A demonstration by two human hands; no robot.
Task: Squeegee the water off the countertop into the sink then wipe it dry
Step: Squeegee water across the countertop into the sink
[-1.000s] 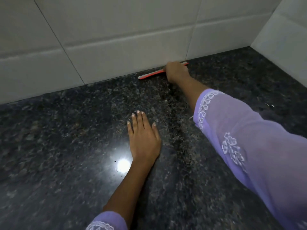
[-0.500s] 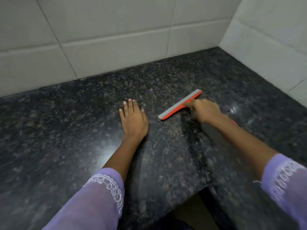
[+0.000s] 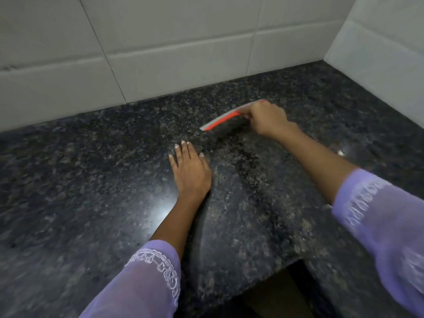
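I count two hands, two lilac sleeves and one squeegee on one dark speckled granite table (image 3: pixel 68 180), with white tiled walls (image 3: pixel 160 42) behind it and along the far side of my right hand.

My left sleeve (image 3: pixel 137 283) is sheer lilac with a white embroidered cuff, and the bare forearm runs up from it toward the middle of the table. My left hand (image 3: pixel 190 171) lies flat, palm down, fingers straight and close together, empty, pointing toward the back wall. A bright patch of reflected light sits on the stone just beside its wrist.

Ahead of my left fingertips and a little to their right is the squeegee (image 3: pixel 221 121). It has an orange-red bar with a pale grey strip along its upper edge, and it is blurred. It slants across the table, the free end nearer my left hand and the other end rising away toward the back wall. Its lower edge seems to touch the stone, though I cannot tell for certain.

My right hand (image 3: pixel 267 119) is closed around the squeegee's right part, knuckles up, covering whatever handle it has. The right forearm stretches back from it to my right sleeve (image 3: pixel 385 226), also lilac with white embroidery.
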